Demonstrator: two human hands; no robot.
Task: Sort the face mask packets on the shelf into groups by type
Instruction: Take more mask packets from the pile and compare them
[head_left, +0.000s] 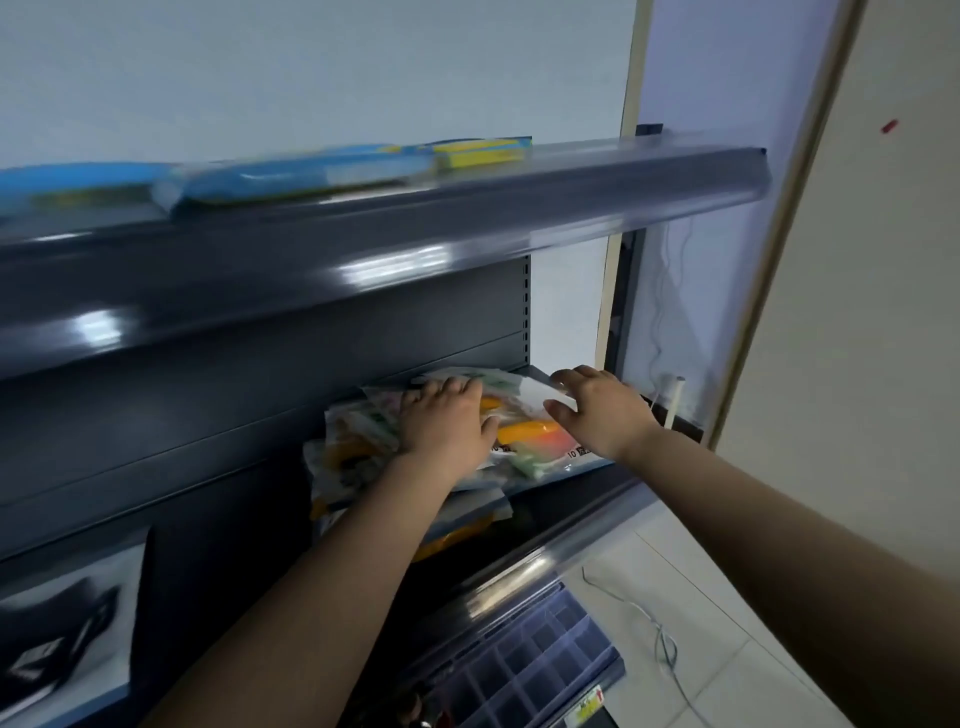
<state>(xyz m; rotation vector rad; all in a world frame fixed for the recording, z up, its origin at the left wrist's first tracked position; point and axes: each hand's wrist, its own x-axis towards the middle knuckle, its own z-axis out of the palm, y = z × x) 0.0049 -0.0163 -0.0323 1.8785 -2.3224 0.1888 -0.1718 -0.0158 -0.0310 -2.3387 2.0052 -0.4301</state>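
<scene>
Grip, left hand (448, 418): palm down and flat on the heap of packets, fingers spread and pointing toward the back of the shelf; it presses rather than pinches.
Grip, right hand (597, 410): fingers loosely curled and parted, fingertips on the white edge of a clear packet (540, 396) at the right end of the heap; whether it has actually pinched that edge, I cannot tell.
Middle shelf (587, 470): dark grey metal with a clear strip along its front lip; it carries the heap near its right end.
Top shelf (467, 208): same dark metal, blurred, well above the hands.
Heap of packets (358, 447): clear, flat face mask packets, overlapping and loosely fanned; it sits under the left hand and runs from front-left to back-right across the middle shelf.
Blue packets (311, 174): lying flat on the top shelf, long axes running along the shelf; one shows a yellow band at its right end.
Orange packet (530, 434): between the two hands, lying flat, long axis roughly left to right, with print along its front edge facing the person.
Lower packets (467, 525): a few more just below the heap, partly hidden by the left forearm; their type is unclear.
Cable (665, 644): pale, loose on the tiled floor at the lower right.
</scene>
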